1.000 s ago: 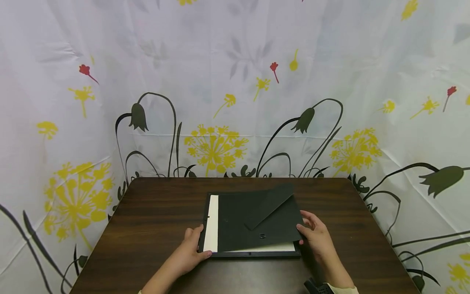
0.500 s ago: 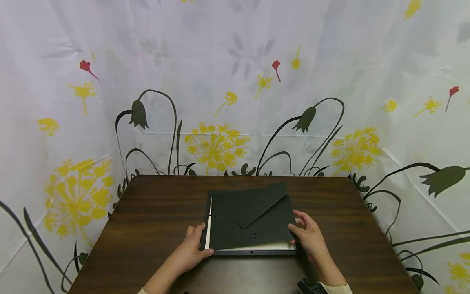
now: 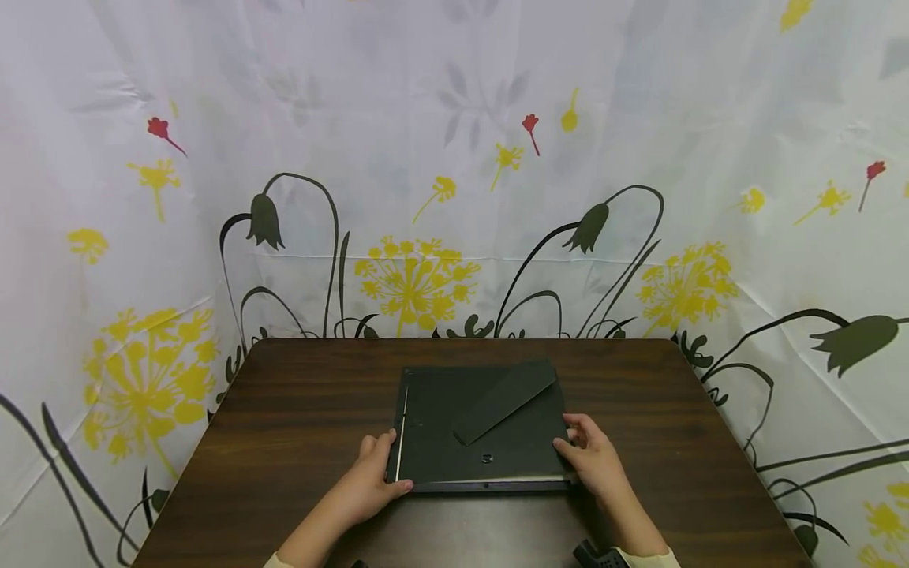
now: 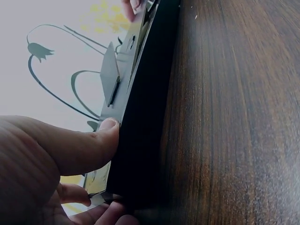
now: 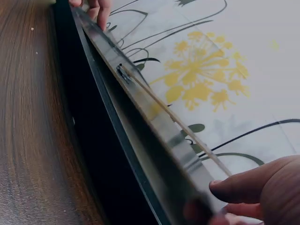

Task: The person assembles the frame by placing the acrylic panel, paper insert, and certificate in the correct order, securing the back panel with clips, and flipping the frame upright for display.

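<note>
A black picture frame [image 3: 490, 487] lies on the table with its back up. Its black backing board [image 3: 440, 402], with a folding easel leg [image 3: 506, 402] and a small metal ring, sits over the frame, its right side tilted up. A thin white strip [image 3: 400, 450] shows along the left. My left hand [image 3: 365, 481] grips the frame's front left corner; in the left wrist view the thumb [image 4: 101, 145] presses on the corner's top. My right hand [image 3: 592, 461] pinches the board's right edge. The right wrist view shows a gap between board and frame; some fingertips there are blurred.
The dark wood-grain table [image 3: 305, 394] extends around the frame on all sides. Behind it hangs a white curtain [image 3: 426, 95] printed with flowers. A black device [image 3: 600, 554] is on the right wrist.
My right hand has moved the backing board left and lowered it, narrowing the white strips at the left and front. The left hand has stayed at the frame's corner.
</note>
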The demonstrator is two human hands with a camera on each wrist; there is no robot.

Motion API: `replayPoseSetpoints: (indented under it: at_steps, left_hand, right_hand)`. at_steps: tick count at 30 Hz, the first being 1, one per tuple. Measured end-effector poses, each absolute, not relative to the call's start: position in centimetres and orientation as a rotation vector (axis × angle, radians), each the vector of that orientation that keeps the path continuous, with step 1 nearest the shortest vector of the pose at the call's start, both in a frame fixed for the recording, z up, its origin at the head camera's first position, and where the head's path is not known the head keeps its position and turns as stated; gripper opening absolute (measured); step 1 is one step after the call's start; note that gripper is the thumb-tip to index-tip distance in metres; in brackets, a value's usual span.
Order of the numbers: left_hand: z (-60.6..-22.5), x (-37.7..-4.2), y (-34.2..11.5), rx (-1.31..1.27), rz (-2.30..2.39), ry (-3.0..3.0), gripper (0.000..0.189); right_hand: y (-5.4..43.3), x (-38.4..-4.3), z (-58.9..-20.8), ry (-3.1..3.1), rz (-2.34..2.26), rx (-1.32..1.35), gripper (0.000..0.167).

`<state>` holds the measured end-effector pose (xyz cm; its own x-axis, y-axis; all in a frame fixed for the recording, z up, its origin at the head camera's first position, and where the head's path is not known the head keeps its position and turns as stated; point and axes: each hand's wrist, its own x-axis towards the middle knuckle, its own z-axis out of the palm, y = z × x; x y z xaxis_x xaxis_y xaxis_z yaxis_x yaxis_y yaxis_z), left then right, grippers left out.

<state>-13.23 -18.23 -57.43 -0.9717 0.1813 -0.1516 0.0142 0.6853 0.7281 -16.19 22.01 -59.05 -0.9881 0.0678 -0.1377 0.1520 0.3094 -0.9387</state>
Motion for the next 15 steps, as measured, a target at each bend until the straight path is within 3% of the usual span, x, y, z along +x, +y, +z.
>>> replayPoseSetpoints:
  at_steps: [7,15]
  left_hand:
    - [-57.55,-13.26,-18.26,0.144,1.13,2.662,0.098]
    - [-57.51,-13.31,-18.23,0.149,1.126,2.649,0.098]
  right_hand:
    - [22.35,-15.88,-58.63,2.875,-1.228,0.037,0.045]
    - [21.86,-15.73,-58.9,2.976,-1.073,-0.059,0.043]
